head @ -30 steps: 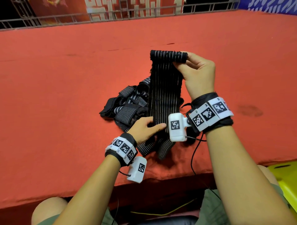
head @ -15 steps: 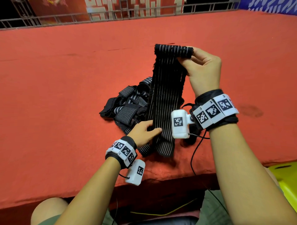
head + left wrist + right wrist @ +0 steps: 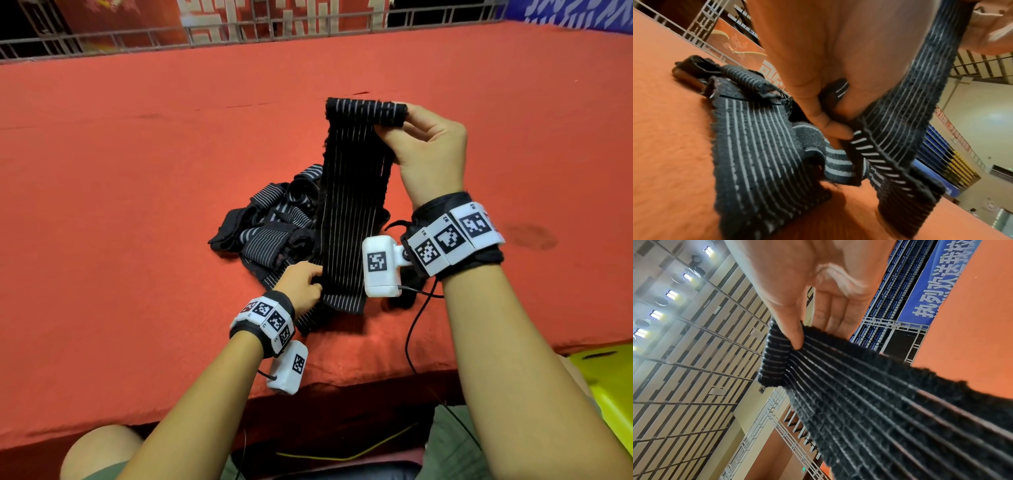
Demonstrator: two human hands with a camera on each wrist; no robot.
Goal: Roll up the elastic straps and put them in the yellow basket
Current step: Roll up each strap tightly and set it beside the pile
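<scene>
The elastic strap point(image 3: 352, 205) is held stretched upright above the red surface point(image 3: 137, 171), its rolled top end pinched by the right hand point(image 3: 431, 150) and its lower end gripped by the left hand point(image 3: 301, 284).

Right hand point(image 3: 818, 280) seen from below, thumb and fingers point(image 3: 830, 316) pinching the rolled top end of a black ribbed elastic strap with thin pale stripes point(image 3: 869, 394). Small tight roll point(image 3: 772, 356) just under the thumb tip, the rest of the strap stretched taut down toward the lower right and blurring near the lens. Behind: slatted ceiling with bright lamps point(image 3: 672, 295), grey metal railing point(image 3: 781, 426), blue banner with white characters point(image 3: 941, 280), orange-red cloth worktop point(image 3: 972, 321).
</scene>
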